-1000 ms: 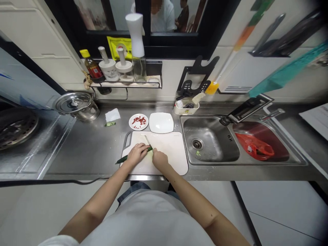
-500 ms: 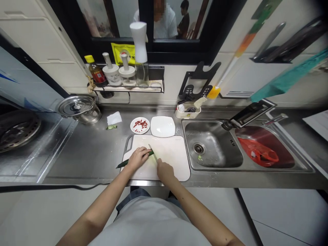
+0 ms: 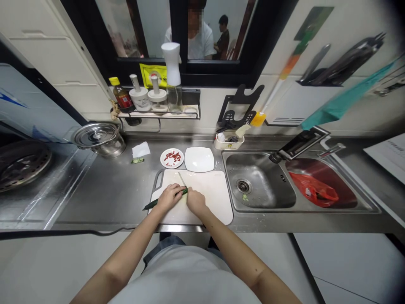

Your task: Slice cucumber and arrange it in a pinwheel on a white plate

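Note:
A white cutting board (image 3: 211, 198) lies on the steel counter. My left hand (image 3: 169, 196) presses a dark green cucumber (image 3: 151, 204) on the board, its fingers wrapped over the right part and the tapered end sticking out to the left. My right hand (image 3: 196, 202) is closed around a knife (image 3: 182, 179); its handle is hidden in the fist and the blade points up and left, at the cucumber's right end. Behind the board stand a small plate (image 3: 163, 158) with red chopped pieces and a white square plate (image 3: 199, 159).
A double sink (image 3: 262, 183) with a red bag (image 3: 316, 191) is on the right. At the left stand a lidded steel pot (image 3: 110, 145), a white paper (image 3: 141, 149) and cucumber scraps (image 3: 137, 161). Bottles line a wall rack (image 3: 186, 114). Two people show in the window.
My right hand has moved left and slightly up with the knife, closer to my left hand. My left hand has stayed on the cucumber. The camera view has shifted slightly.

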`<state>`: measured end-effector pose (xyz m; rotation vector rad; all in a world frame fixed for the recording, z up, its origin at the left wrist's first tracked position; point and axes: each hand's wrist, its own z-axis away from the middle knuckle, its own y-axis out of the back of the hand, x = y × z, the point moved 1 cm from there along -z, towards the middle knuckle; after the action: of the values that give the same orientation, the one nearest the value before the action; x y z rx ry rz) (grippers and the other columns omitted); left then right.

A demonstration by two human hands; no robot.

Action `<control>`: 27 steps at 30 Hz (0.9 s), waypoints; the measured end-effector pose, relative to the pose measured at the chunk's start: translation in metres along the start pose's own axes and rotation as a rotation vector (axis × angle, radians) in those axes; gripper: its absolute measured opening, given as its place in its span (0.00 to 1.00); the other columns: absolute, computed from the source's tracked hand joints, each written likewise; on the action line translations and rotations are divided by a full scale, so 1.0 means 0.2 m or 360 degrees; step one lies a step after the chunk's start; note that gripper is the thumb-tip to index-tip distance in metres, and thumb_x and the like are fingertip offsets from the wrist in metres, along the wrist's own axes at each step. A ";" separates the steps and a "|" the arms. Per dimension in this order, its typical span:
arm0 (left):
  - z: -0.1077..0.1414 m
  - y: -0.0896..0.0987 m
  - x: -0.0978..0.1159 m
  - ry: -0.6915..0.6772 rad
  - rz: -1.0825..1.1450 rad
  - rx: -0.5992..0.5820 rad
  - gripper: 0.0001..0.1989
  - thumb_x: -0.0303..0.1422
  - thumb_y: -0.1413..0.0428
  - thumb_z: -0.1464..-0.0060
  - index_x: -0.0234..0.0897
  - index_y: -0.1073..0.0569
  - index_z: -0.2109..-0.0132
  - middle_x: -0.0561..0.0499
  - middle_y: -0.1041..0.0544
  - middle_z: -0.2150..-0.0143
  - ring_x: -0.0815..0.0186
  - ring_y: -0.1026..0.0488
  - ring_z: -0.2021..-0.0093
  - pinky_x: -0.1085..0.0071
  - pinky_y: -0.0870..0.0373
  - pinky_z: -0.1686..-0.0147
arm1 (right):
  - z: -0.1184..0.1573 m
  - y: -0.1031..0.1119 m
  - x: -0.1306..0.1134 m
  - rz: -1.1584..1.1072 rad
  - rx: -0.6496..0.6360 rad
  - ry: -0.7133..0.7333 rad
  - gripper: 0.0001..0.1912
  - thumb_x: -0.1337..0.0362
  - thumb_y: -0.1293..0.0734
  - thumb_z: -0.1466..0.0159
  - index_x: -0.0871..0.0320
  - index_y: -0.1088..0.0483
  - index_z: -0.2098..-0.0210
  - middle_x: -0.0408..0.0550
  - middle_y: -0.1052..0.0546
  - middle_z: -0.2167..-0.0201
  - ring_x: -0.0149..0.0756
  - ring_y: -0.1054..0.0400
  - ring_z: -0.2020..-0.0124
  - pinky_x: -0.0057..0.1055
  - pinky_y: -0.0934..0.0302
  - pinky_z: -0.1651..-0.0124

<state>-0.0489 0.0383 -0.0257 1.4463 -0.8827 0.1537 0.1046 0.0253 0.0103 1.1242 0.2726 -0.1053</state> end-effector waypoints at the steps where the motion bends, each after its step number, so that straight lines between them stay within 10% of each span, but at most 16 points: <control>1: 0.00 0.00 0.00 -0.0006 -0.0002 0.0002 0.16 0.35 0.52 0.38 0.44 0.24 0.48 0.47 0.25 0.55 0.62 0.29 0.54 0.67 0.33 0.52 | 0.00 0.00 0.00 -0.0002 0.0007 0.0001 0.17 0.72 0.48 0.33 0.61 0.36 0.48 0.58 0.22 0.59 0.40 0.27 0.54 0.31 0.37 0.56; 27: 0.01 -0.03 -0.02 0.0003 -0.0101 0.0053 0.15 0.34 0.50 0.39 0.44 0.24 0.48 0.49 0.25 0.58 0.63 0.30 0.56 0.68 0.34 0.53 | 0.38 -0.12 0.16 0.0112 -0.0071 -0.0064 0.16 0.73 0.46 0.34 0.64 0.36 0.49 0.60 0.23 0.63 0.43 0.28 0.55 0.33 0.39 0.57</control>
<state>-0.0490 0.0367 -0.0318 1.5035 -0.8348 0.1229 0.1423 -0.0522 0.0117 1.0851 0.1985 -0.0593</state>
